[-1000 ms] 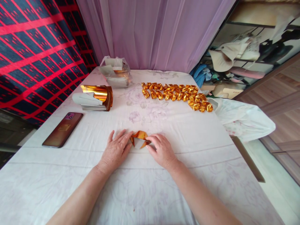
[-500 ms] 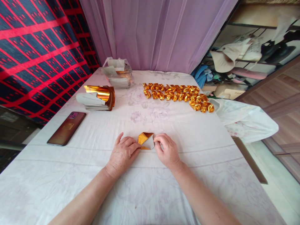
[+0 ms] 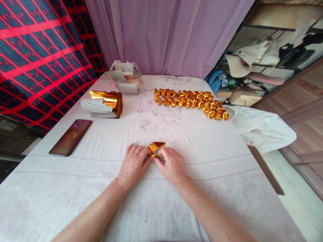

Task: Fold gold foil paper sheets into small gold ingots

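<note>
A sheet of gold foil paper [image 3: 156, 146], partly folded, lies on the table between my hands. My left hand [image 3: 134, 160] pinches its left side with thumb and fingers near the lower edge. From the right, my right hand [image 3: 172, 163] is closed on the paper's lower right part, its thumb close to the left thumb. Both hands cover the lower portion of the paper. Gold shows on the upper side, with a thin pale strip by the fingers.
Folded gold paper pieces [image 3: 186, 99] stand in rows at the back right. A stack of gold paper sheets [image 3: 103, 109], a plastic bag of paper [image 3: 126, 77] and a phone [image 3: 70, 137] lie to the left. A white plastic bag [image 3: 264, 129] is beyond the table's right edge.
My right hand has moved left and inward, bringing the paper's right side over. The pale face that showed is now mostly covered. My left hand has stayed nearly in place.
</note>
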The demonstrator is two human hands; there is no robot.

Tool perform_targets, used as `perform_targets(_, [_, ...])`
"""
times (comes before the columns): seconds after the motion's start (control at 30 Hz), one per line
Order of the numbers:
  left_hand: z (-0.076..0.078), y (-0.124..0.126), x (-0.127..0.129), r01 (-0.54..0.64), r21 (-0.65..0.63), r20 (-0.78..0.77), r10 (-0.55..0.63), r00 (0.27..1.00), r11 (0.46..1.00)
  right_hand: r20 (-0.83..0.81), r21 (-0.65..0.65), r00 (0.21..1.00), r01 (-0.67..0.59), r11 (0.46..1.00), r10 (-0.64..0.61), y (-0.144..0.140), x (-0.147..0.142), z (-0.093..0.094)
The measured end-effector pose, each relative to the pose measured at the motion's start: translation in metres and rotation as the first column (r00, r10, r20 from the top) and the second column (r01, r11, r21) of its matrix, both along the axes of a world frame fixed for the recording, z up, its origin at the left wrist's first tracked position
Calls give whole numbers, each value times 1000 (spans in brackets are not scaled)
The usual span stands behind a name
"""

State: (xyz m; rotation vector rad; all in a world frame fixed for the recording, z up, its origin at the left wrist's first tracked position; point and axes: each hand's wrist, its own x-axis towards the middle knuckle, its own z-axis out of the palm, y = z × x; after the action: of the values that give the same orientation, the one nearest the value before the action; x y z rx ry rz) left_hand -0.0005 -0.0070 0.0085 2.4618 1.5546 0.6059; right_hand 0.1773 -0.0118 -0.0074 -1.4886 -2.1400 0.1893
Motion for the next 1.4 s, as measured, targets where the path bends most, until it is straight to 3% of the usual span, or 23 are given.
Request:
perform_targets(0.17, [1, 0, -1, 11, -14, 15, -11, 1000, 1000, -36, -4, 999, -11, 1000, 11, 1, 0, -2])
perform_targets(0.47, [0, -3, -4, 38, 3, 26, -38, 999, 999, -243, -3, 955, -174, 985, 168, 4, 31, -1])
perform_targets(0.6, [1, -3, -3, 42, 13, 17, -42, 999, 999, -183, 41, 970, -158, 987, 163, 10, 38, 0])
perform_targets(0.9, [-1, -3, -2, 77, 182, -75, -64, 995, 980, -52, 28, 977, -206, 978, 207, 14, 36, 2])
perform_targets(1.13, [-3, -3, -3, 108, 299, -114, -77, 991, 948, 23, 166, 973, -231, 959, 231, 15, 32, 3])
perform_targets(1.4, [-3, -4, -4, 119, 320, -108, -89, 990, 940, 24, 231, 954, -297, 926, 300, 11, 28, 4])
